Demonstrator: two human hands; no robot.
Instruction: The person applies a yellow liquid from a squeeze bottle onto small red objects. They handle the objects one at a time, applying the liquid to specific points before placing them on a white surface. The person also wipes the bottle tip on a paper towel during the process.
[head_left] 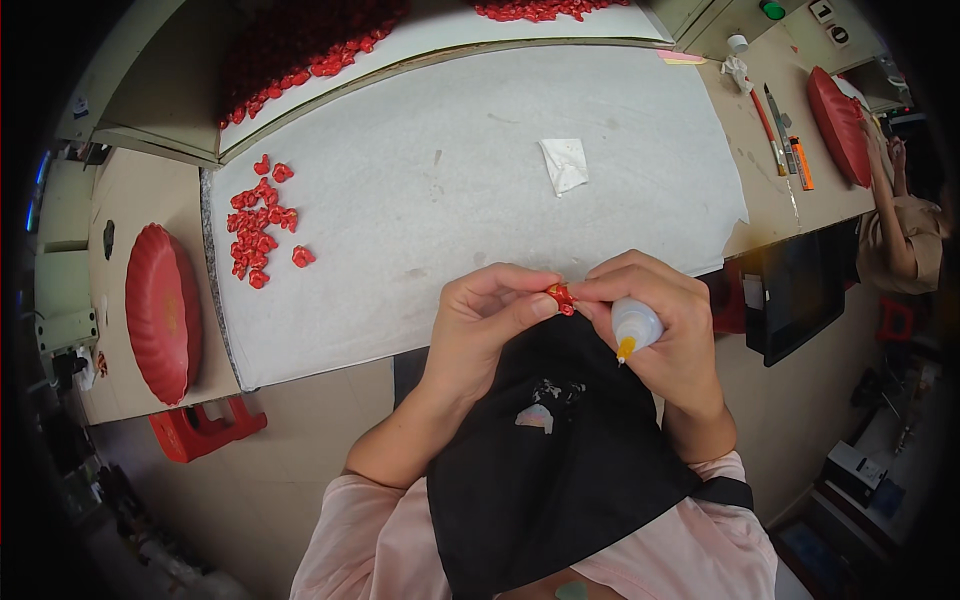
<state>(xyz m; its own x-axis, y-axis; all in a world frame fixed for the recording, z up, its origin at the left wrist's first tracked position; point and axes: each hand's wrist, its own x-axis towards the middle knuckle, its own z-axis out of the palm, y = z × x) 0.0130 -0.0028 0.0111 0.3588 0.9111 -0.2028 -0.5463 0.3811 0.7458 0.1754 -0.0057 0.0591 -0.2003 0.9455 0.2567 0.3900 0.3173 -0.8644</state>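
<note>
Red piece [560, 296] sits pinched between the fingertips of both hands, held up over the lap just off the near edge of the table [480, 180], close under the eyes, likely so fine work on it can be seen. The left hand [485, 315] grasps it with thumb and forefinger closed on its left side. The right hand [655, 315] touches it from the right with its fingertips while the remaining fingers are clenched round a small glue bottle [635, 326], its yellow nozzle pointing down and away from the piece, so that the bottle stays ready in the same hand without dripping on the work. A black apron [550, 460] covers the lap below. On the white table a loose pile [258, 220] of similar red pieces lies at the left, well apart from the hands, within the left arm's reach. A folded white paper [564, 163] lies mid-table. A red round cushion-like disc [162, 312] rests on the side bench at far left, another [838, 125] at far right near some tools [785, 140]
</note>
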